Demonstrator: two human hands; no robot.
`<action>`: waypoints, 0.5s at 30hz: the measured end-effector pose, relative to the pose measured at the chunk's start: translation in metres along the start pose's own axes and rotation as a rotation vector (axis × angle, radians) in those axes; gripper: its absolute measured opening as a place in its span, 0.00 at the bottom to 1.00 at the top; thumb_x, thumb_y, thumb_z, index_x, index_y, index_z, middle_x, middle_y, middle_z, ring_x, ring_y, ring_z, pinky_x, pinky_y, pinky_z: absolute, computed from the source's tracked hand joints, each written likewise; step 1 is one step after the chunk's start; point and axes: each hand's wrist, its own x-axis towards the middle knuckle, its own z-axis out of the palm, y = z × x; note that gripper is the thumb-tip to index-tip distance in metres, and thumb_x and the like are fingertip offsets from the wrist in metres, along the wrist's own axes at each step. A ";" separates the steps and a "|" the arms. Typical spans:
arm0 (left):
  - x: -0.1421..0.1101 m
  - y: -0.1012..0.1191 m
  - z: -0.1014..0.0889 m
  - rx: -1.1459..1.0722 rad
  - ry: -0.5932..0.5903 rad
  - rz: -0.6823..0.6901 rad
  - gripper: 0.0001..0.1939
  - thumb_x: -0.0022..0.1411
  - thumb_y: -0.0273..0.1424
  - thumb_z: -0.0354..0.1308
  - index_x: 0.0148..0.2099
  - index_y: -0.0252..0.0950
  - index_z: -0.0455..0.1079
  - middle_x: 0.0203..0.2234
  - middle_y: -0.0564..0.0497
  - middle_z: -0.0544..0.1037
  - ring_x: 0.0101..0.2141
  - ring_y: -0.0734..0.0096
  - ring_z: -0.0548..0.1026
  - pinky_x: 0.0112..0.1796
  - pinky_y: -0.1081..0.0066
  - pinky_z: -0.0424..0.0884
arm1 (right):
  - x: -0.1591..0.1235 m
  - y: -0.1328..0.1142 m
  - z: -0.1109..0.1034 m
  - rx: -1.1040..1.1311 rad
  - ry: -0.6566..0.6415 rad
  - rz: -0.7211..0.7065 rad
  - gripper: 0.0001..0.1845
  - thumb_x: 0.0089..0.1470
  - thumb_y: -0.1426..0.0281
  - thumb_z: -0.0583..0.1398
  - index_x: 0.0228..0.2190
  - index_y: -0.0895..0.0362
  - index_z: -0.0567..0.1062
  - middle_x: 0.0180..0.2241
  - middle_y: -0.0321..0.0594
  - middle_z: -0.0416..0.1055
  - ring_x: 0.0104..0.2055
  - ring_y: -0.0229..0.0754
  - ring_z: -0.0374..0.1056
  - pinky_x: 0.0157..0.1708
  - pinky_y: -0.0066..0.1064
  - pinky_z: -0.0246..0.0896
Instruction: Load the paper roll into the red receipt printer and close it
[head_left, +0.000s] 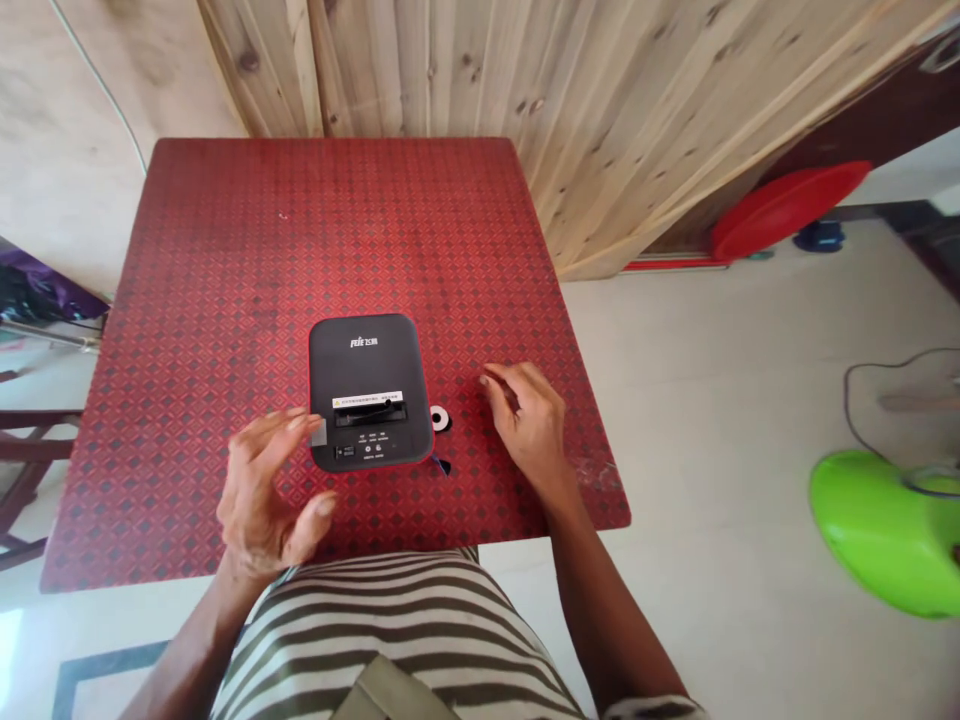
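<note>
A flat black device (360, 365) with rounded corners and a red edge lies on the red patterned table. White lettering is at its top, and a white label strip (367, 400) sits above a dark slot. My left hand (274, 485) is by the device's lower left corner, thumb and fingers apart; its fingertips are close to a small grey patch (319, 432) there. To the right, my right hand (529, 415) is over the table with thumb and forefinger together; anything between them is too small to make out. A white ring-shaped piece (439, 419) and a small dark piece (445, 467) lie beside the device.
The red table (337, 230) stands against a wooden plank wall (450, 70). On the floor at right are a bright green plastic object (877, 530) and a cable. Farther back, a red basin (787, 210) leans near the wall. Part of a wooden chair (34, 435) shows at left.
</note>
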 end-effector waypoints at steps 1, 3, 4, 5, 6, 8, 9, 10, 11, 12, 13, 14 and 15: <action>-0.009 -0.001 0.000 0.014 0.051 0.012 0.31 0.70 0.43 0.60 0.73 0.48 0.63 0.51 0.43 0.81 0.54 0.52 0.79 0.55 0.49 0.77 | -0.003 0.011 0.005 -0.025 -0.015 0.031 0.15 0.72 0.61 0.58 0.43 0.55 0.82 0.36 0.44 0.80 0.38 0.47 0.76 0.42 0.41 0.73; -0.023 -0.004 -0.001 0.046 0.104 0.054 0.33 0.67 0.36 0.63 0.72 0.44 0.64 0.53 0.41 0.80 0.54 0.52 0.78 0.54 0.50 0.77 | -0.008 0.024 0.013 -0.069 -0.033 0.069 0.16 0.72 0.59 0.57 0.41 0.56 0.81 0.36 0.44 0.79 0.36 0.47 0.75 0.40 0.40 0.71; -0.028 -0.005 -0.001 0.068 0.116 0.066 0.34 0.67 0.36 0.64 0.73 0.43 0.64 0.54 0.41 0.79 0.55 0.52 0.78 0.54 0.50 0.77 | -0.009 0.026 0.015 -0.091 -0.037 0.079 0.16 0.72 0.59 0.58 0.41 0.56 0.81 0.36 0.45 0.79 0.37 0.48 0.74 0.41 0.39 0.70; -0.032 -0.006 -0.001 0.090 0.116 0.077 0.35 0.66 0.37 0.65 0.73 0.42 0.63 0.54 0.40 0.79 0.55 0.51 0.77 0.55 0.50 0.76 | -0.010 0.026 0.017 -0.112 -0.041 0.082 0.16 0.72 0.60 0.58 0.41 0.56 0.81 0.37 0.45 0.79 0.38 0.48 0.74 0.41 0.39 0.69; -0.034 -0.006 -0.002 0.110 0.104 0.088 0.36 0.66 0.39 0.65 0.73 0.42 0.63 0.54 0.40 0.79 0.56 0.51 0.77 0.56 0.50 0.75 | -0.011 0.025 0.018 -0.129 -0.045 0.081 0.15 0.72 0.60 0.58 0.41 0.55 0.81 0.37 0.45 0.80 0.38 0.48 0.74 0.42 0.39 0.69; -0.035 -0.007 -0.003 0.146 0.054 0.131 0.35 0.68 0.42 0.64 0.73 0.41 0.63 0.53 0.41 0.81 0.57 0.50 0.77 0.58 0.50 0.72 | -0.010 0.022 0.018 -0.155 -0.049 0.075 0.14 0.72 0.61 0.58 0.41 0.56 0.81 0.37 0.45 0.79 0.38 0.48 0.74 0.42 0.38 0.68; -0.033 -0.007 -0.004 0.163 0.023 0.164 0.35 0.68 0.42 0.63 0.73 0.41 0.62 0.52 0.41 0.82 0.57 0.51 0.77 0.59 0.51 0.70 | -0.010 0.021 0.018 -0.162 -0.049 0.072 0.14 0.72 0.61 0.58 0.41 0.56 0.80 0.37 0.45 0.79 0.38 0.48 0.73 0.42 0.38 0.68; -0.031 -0.008 -0.004 0.176 -0.005 0.200 0.35 0.69 0.43 0.62 0.73 0.40 0.62 0.51 0.42 0.83 0.57 0.52 0.77 0.59 0.52 0.69 | -0.009 0.021 0.017 -0.169 -0.049 0.070 0.14 0.72 0.62 0.58 0.41 0.56 0.80 0.37 0.45 0.79 0.38 0.48 0.73 0.42 0.38 0.68; -0.028 -0.009 -0.004 0.189 -0.022 0.236 0.34 0.70 0.43 0.61 0.73 0.40 0.62 0.50 0.43 0.83 0.57 0.52 0.78 0.60 0.53 0.68 | -0.009 0.021 0.017 -0.175 -0.047 0.068 0.14 0.72 0.62 0.58 0.41 0.56 0.80 0.36 0.45 0.79 0.38 0.48 0.73 0.41 0.37 0.68; -0.025 -0.011 -0.004 0.201 -0.031 0.269 0.35 0.70 0.42 0.61 0.74 0.39 0.61 0.50 0.43 0.84 0.57 0.53 0.78 0.60 0.54 0.68 | -0.009 0.021 0.017 -0.180 -0.046 0.067 0.13 0.71 0.62 0.58 0.41 0.56 0.80 0.36 0.44 0.79 0.37 0.47 0.73 0.41 0.37 0.67; -0.023 -0.013 -0.003 0.213 -0.034 0.295 0.35 0.70 0.42 0.62 0.74 0.38 0.61 0.49 0.43 0.84 0.57 0.53 0.78 0.59 0.54 0.68 | -0.009 0.022 0.017 -0.183 -0.045 0.066 0.13 0.71 0.62 0.58 0.41 0.56 0.80 0.36 0.44 0.78 0.37 0.47 0.73 0.41 0.37 0.67; -0.020 -0.014 -0.003 0.220 -0.037 0.312 0.35 0.69 0.42 0.62 0.73 0.37 0.61 0.49 0.42 0.84 0.57 0.53 0.78 0.59 0.54 0.68 | -0.009 0.022 0.017 -0.186 -0.043 0.064 0.13 0.71 0.62 0.58 0.41 0.56 0.80 0.35 0.43 0.78 0.37 0.47 0.73 0.41 0.37 0.67; -0.019 -0.016 -0.002 0.224 -0.040 0.322 0.35 0.69 0.42 0.62 0.73 0.35 0.62 0.48 0.42 0.84 0.56 0.53 0.78 0.60 0.54 0.67 | -0.009 0.022 0.018 -0.187 -0.040 0.061 0.13 0.71 0.62 0.59 0.41 0.55 0.80 0.35 0.43 0.78 0.36 0.47 0.73 0.40 0.36 0.67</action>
